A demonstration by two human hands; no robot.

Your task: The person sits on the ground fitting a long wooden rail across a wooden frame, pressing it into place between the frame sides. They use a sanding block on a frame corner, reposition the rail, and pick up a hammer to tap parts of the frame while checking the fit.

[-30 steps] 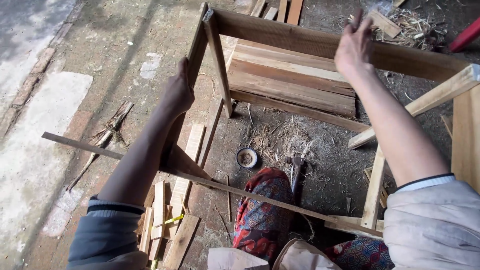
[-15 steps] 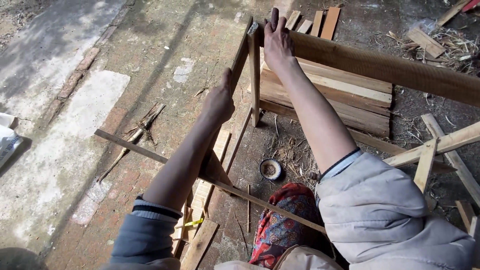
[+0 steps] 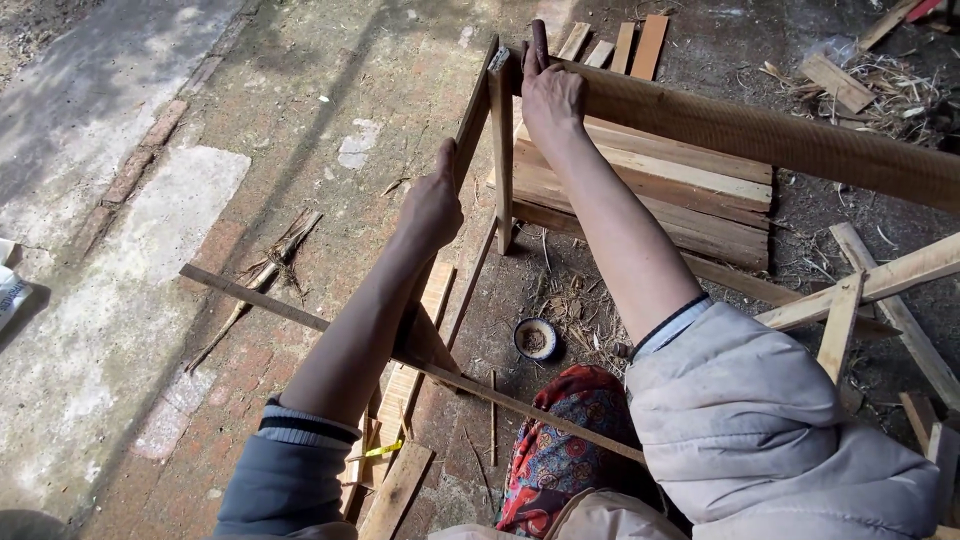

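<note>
Evidently we grip a rough wooden frame [image 3: 700,130] standing on the brick ground: left hand [image 3: 432,208] clenched around its side rail, right hand [image 3: 548,95] grasping the corner. Stiff, fairly light, splintery; rails near joints seem the best holds.

Perhaps a white bag [image 3: 10,290], left edge.
</note>
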